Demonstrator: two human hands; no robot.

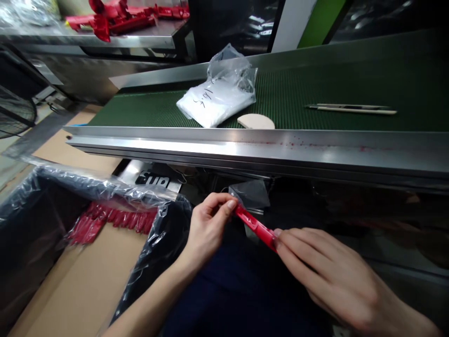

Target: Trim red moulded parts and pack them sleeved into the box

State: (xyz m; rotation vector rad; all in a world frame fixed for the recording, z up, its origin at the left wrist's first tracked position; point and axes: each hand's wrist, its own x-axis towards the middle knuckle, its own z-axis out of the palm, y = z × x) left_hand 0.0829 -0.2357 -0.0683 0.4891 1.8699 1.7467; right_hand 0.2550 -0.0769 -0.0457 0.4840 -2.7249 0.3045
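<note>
A slim, glossy red plastic part (255,226) is held at a slant between my two hands, in front of the conveyor's near edge. My left hand (209,220) pinches its upper left end between thumb and forefinger. At the lower right end, the fingertips of my right hand (326,267) are closed on it. Something clear, perhaps a thin plastic bag, shows by the left fingertips. To the left, a box lined with clear plastic (105,187) contains several red bagged parts (122,219) lying in a row on cardboard.
A green conveyor belt (287,93) with a metal rail (210,142) runs across ahead. On it lie a bundle of clear bags (220,98), a pale rounded piece (257,121) and two thin pen-like tools (351,109). Red parts (115,18) are heaped on a back-left metal table (147,41).
</note>
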